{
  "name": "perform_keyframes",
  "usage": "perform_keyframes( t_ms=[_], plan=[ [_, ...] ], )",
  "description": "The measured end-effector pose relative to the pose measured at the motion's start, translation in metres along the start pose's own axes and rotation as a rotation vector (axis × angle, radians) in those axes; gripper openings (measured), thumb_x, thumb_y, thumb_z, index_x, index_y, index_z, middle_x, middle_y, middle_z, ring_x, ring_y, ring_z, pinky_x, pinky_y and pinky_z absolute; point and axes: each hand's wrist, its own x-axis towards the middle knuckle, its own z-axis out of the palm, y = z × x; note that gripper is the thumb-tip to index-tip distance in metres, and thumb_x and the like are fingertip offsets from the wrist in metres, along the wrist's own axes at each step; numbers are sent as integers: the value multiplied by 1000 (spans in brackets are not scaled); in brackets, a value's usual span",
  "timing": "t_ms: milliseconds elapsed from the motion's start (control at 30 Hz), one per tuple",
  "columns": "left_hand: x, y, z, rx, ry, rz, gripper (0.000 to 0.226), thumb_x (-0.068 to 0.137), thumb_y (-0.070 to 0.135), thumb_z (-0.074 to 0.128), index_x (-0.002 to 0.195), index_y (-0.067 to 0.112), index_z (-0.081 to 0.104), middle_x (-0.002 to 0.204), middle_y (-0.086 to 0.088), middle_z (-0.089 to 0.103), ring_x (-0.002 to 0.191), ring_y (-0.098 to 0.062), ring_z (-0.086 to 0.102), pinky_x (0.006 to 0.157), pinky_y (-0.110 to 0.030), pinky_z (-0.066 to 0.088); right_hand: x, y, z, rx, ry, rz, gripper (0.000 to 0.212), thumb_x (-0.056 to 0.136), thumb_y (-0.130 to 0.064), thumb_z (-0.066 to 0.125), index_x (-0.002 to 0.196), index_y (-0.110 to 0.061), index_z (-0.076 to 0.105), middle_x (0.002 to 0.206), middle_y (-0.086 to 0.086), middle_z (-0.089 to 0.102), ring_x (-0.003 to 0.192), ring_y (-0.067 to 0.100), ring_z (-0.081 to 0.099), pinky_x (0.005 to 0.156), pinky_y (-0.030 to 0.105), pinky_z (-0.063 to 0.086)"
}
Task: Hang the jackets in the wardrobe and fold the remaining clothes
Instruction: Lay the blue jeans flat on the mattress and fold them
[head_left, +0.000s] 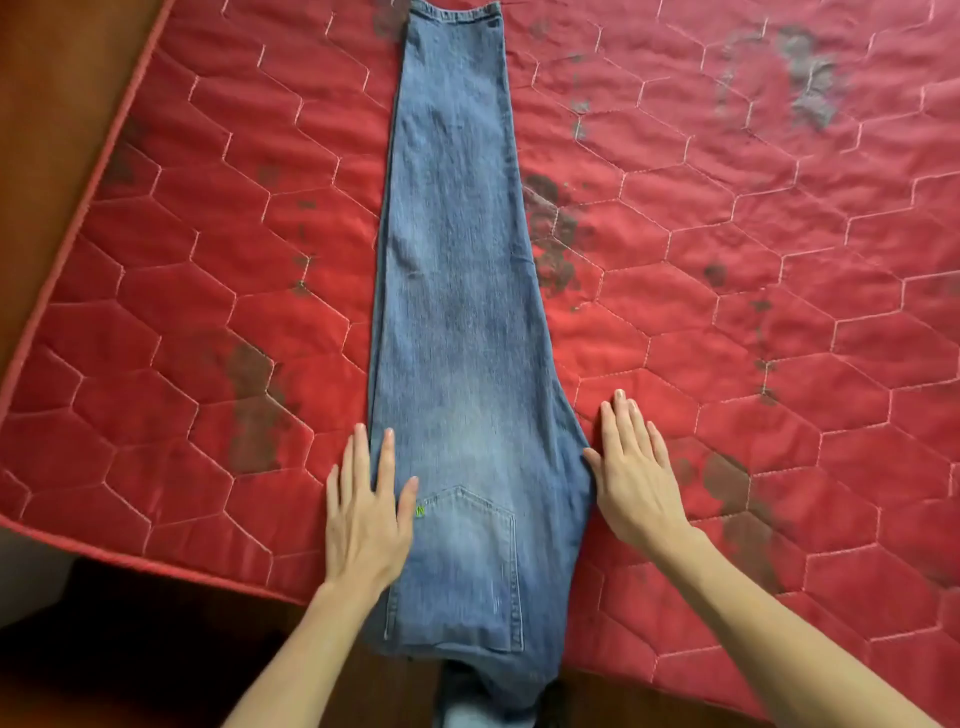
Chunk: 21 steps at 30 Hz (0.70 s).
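Note:
A pair of blue jeans (457, 291) lies lengthwise on the red quilted mattress (753, 291), folded leg over leg, with the back pocket near me and the hems at the far end. The waist end hangs over the near mattress edge. My left hand (366, 512) rests flat, fingers spread, on the left edge of the jeans beside the pocket. Flat on the mattress lies my right hand (636, 480), its thumb touching the jeans' right edge at the seat. Neither hand grips the cloth.
The mattress carries dark worn stains and fills most of the view. A brown wooden bed frame (57, 130) runs along its left side. Dark floor (130, 649) shows below the near edge.

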Motion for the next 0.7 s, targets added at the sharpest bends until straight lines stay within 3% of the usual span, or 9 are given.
perform_keyframes(
  t_ms=[100,200,267,367,467,567,633,700],
  plan=[
    [-44,8,6,-194,59,-168,65,101,47,29,157,14,23,163,-13,22,148,-30,26,118,-50,30,-39,-11,9,220,56,36,66,100,-48,28,146,-3,40,161,16,24,148,31,24,119,43,26],
    [-82,9,11,-365,154,-248,55,101,35,49,150,13,37,149,-9,43,136,-28,41,109,-46,39,-83,-27,21,457,124,76,44,97,-37,56,126,-5,58,144,14,46,135,28,40,114,41,34],
    [-101,9,10,-475,148,-367,55,96,38,59,143,15,43,137,-8,49,124,-28,50,98,-44,45,-106,-39,26,607,156,184,25,93,-33,65,104,-11,65,114,6,57,108,23,54,96,37,45],
    [-122,8,9,-505,100,-457,62,87,56,61,130,12,50,127,-7,54,113,-30,57,89,-42,48,-141,-52,32,724,-36,262,23,88,-41,69,85,-19,62,85,-5,60,82,17,58,73,32,44],
    [-127,-3,8,-511,-8,-485,63,83,65,63,121,15,57,121,-1,60,111,-26,59,91,-40,49,-168,-59,42,673,-233,239,27,85,-48,68,93,-23,64,91,-7,64,86,12,59,72,29,44],
    [-131,-16,2,-657,-138,-458,53,77,71,64,95,22,68,101,6,68,97,-18,65,84,-36,55,-178,-56,43,735,-290,265,36,82,-52,66,102,-22,69,98,-7,69,94,12,64,83,35,52],
    [-136,-15,-7,-899,-205,-464,45,79,62,70,103,24,70,104,8,71,99,-11,67,82,-28,56,-185,-53,40,930,-301,264,38,84,-52,65,108,-23,70,104,-10,73,99,9,68,89,39,55],
    [-146,-9,-15,-1143,-265,-479,43,84,49,71,118,25,64,112,10,70,104,-8,67,83,-23,54,-195,-53,32,1184,-290,284,28,95,-41,62,116,-23,68,110,-9,74,104,7,68,91,33,56]
  ],
)
